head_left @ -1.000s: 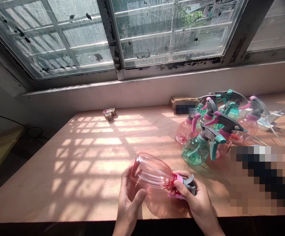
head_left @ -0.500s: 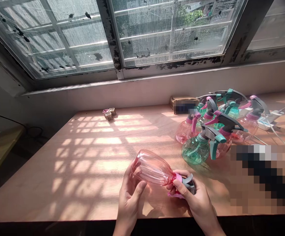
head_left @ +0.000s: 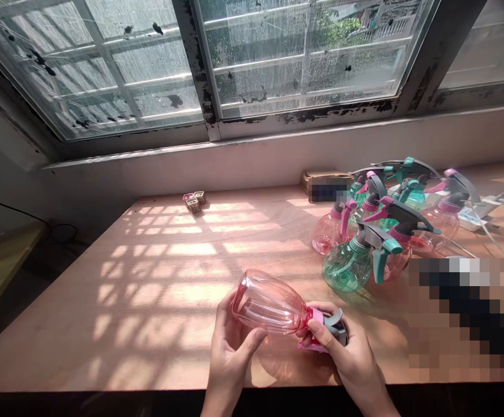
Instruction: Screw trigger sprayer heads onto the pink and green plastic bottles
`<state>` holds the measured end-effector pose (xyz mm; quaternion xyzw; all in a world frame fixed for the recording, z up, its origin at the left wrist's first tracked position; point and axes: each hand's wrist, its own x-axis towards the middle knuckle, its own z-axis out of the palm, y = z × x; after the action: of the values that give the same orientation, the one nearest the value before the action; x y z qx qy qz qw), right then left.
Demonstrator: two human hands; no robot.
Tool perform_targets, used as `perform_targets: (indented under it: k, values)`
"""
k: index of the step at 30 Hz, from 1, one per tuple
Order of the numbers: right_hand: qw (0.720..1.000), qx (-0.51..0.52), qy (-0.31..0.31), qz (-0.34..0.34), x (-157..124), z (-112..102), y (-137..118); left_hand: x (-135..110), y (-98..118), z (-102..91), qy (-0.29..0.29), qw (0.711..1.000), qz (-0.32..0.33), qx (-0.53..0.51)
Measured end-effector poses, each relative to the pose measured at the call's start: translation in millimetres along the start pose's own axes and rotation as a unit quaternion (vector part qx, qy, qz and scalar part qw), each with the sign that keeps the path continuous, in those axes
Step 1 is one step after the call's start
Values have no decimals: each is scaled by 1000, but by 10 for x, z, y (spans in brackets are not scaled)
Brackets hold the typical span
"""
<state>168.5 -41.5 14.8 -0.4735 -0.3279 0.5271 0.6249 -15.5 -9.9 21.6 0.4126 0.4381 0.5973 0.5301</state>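
A clear pink spray bottle (head_left: pixel 271 304) lies on its side in the air, just above the table's front edge, its base toward the left. My left hand (head_left: pixel 230 339) is curled round the base end, with the thumb along the near side. At the other end my right hand (head_left: pixel 343 341) grips the grey and pink spray head (head_left: pixel 331 325), thumb near the pink collar. Part of the trigger hangs below my right fingers. Some fingers of both hands are hidden behind the bottle and the head.
Several pink and green spray bottles (head_left: pixel 348 266) stand clustered to the right. Behind them are a cardboard box (head_left: pixel 327 177) and a white power strip (head_left: pixel 473 219) with cables. Small blocks (head_left: pixel 194 202) sit at the table's (head_left: pixel 156 324) back edge. A blurred-out patch covers the right side.
The bottle's body has tipped slightly downward and turned a little between my hands. My left thumb has shifted slightly to the right. The grip of both hands stays the same.
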Motion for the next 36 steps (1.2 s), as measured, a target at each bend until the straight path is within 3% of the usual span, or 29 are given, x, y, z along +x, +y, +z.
perform_targets:
  k: [8, 23, 36]
  values:
    - [1000, 15, 23, 2, -13, 4, -13, 36, -224, -166, -37, 999, 10, 13]
    - [1000, -13, 14, 1, -14, -10, -14, -37, 24, -31, -25, 999, -19, 9]
    - [1000, 0, 5, 8, -8, -13, 3, -9, -144, -37, -24, 999, 21, 33]
